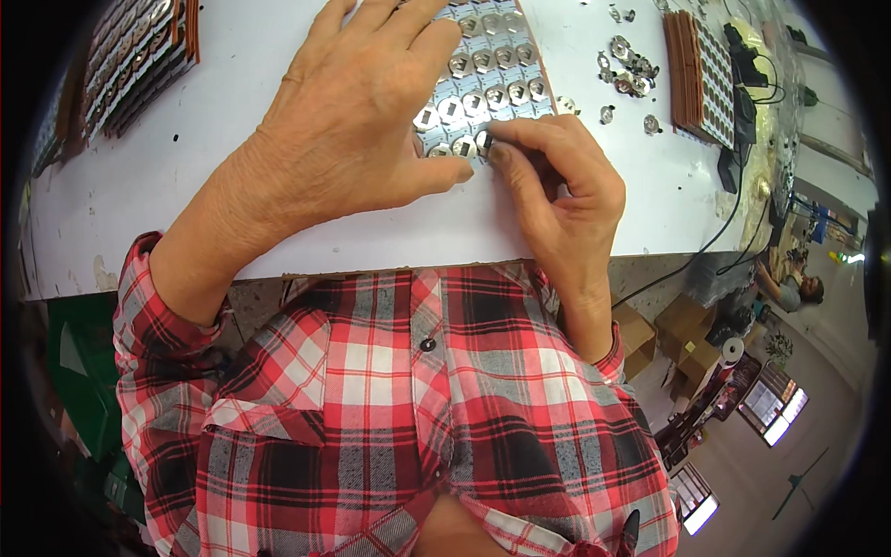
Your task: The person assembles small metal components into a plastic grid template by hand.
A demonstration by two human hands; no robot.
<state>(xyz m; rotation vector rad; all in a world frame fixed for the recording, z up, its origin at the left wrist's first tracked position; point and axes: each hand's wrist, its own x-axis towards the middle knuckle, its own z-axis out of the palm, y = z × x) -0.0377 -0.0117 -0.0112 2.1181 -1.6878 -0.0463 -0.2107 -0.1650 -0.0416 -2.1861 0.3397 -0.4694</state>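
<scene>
A light-blue panel (506, 77) with rows of round silver metal pieces lies on the white table in front of me. My left hand (343, 121) is spread over its left side, fingers stretched out and thumb along the near edge, covering part of the rows. At the panel's near right corner, my right hand (566, 181) has thumb and index finger closed together at a round metal piece (484, 141) with a dark square centre. The fingertips partly cover that piece, and I cannot make out whether anything else is between them.
Loose metal pieces (633, 70) lie in a pile right of the panel. Stacked panels stand at the far left (139, 65) and far right (701, 79). A black cable (710, 237) hangs over the table's right side. Cardboard boxes (687, 334) and a person (789, 288) are beyond.
</scene>
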